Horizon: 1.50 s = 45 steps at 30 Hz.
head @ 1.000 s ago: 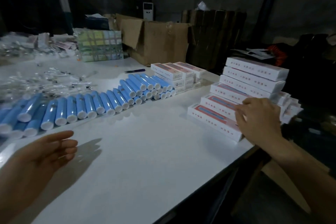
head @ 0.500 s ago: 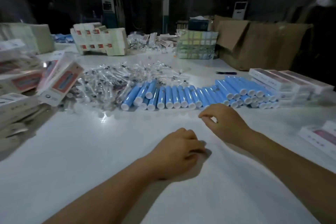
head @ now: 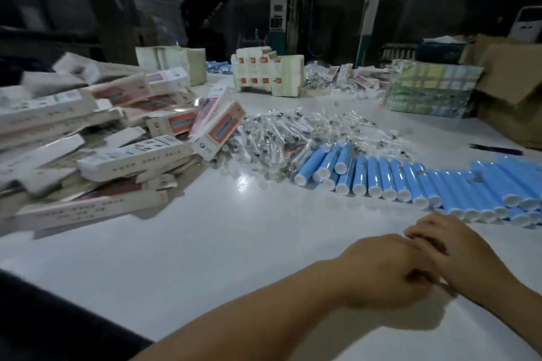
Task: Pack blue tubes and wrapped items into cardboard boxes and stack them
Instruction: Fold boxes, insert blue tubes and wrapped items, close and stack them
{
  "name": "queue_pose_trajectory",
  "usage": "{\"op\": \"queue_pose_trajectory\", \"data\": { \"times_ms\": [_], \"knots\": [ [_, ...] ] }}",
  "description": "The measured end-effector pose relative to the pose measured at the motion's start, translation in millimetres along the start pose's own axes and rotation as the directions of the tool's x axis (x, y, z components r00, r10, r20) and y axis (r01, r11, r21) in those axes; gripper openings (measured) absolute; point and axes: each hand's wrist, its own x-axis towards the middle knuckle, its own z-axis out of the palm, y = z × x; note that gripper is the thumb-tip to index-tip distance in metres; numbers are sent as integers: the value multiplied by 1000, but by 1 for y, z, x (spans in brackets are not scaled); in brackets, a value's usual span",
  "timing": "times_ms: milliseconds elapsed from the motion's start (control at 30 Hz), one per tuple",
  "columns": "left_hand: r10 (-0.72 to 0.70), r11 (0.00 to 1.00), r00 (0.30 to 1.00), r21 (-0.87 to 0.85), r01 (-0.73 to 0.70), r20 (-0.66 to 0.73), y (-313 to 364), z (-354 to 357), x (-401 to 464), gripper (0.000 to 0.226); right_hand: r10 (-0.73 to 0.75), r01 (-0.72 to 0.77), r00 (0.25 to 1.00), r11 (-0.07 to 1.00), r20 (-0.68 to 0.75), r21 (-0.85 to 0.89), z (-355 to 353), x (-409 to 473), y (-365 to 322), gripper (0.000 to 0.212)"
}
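a: hands?
b: two, low right over the desk [head: 181, 243]; left hand [head: 387, 269] fingers curled under, right hand [head: 457, 252] touching it, fingers bent; nothing visibly held, though the undersides are hidden so can't tell for sure

a: tube count?
b: blue tubes [head: 390, 176] lie in one row with white caps toward the camera, just beyond the hands; roughly twenty caps visible, some stacked on others at the right, row cut off by the frame edge so no exact total

a: boxes?
b: loose pile of long white cardboard boxes [head: 96, 138] on the left, easily a dozen, blurred, not countable; one heap of clear wrapped items [head: 293, 132] between boxes and tubes, touching both

a: rest?
b: one dark pen [head: 495, 149] at right; one brown carton [head: 510, 88] far right; two white packs [head: 268, 73] at the back
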Motion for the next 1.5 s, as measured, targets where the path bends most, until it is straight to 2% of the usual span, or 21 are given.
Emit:
{"op": "queue_pose_trajectory", "data": {
  "times_ms": [67,167,233,300,400,500,567,667,733,867,1000,1100,1167,1233,1300,1367,1400,1500],
  "knots": [
    [-95,995,995,40,94,35,-7,-22,-4,26,-8,8,1000,1000,-5,8,2,2,4,29],
    [-208,952,978,237,197,23,-26,-63,-14,26,-11,12,1000,1000,-28,18,8,4,15,35],
    [-294,867,955,409,284,-39,-43,-95,-27,26,21,-20,1000,999,-14,37,12,5,25,31],
    [-397,758,907,508,409,-139,-64,-128,-44,26,38,-38,999,998,7,40,17,5,38,26],
    [-553,556,769,546,627,-319,-96,-178,-81,28,-3,3,1000,1000,6,6,26,9,54,18],
    [-661,310,607,577,756,-441,-125,-211,-118,39,-51,50,999,998,-18,-24,28,10,54,17],
    [-733,219,513,560,799,-446,-145,-218,-139,46,-39,37,998,999,-45,-40,25,9,50,19],
    [-842,87,322,481,873,-433,-168,-212,-160,63,-2,-1,996,999,-86,-40,18,8,36,30],
    [-849,38,280,477,878,-448,-176,-202,-163,69,-18,13,995,999,-95,-53,15,7,27,29],
    [-814,36,299,470,882,-497,-178,-194,-159,57,-1,0,997,1000,-73,-5,12,6,21,49],
    [-778,59,366,522,851,-510,-169,-202,-152,59,-17,18,998,1000,-60,23,5,3,6,49],
    [-713,93,472,597,797,-519,-153,-200,-128,69,2,-1,998,1000,-67,23,-2,-1,-4,34],
    [-652,150,559,635,758,-513,-138,-188,-106,72,30,-28,998,999,-54,33,-4,-1,-6,22],
    [-590,262,655,656,708,-471,-117,-167,-83,76,67,-65,997,995,-32,81,-5,0,-5,17],
    [-522,419,753,649,636,-401,-90,-135,-58,77,142,-137,990,973,-16,186,-7,0,-3,17],
    [-455,577,835,613,540,-308,-62,-99,-36,76,281,-254,959,899,-25,356,-10,1,-1,19],
    [-417,640,874,602,477,-250,-50,-81,-25,76,365,-305,930,823,-35,479,-11,2,1,21],
    [-285,751,952,591,294,-112,-23,-32,2,73,585,-305,810,463,-29,832,-18,6,6,27]
  ]
}}
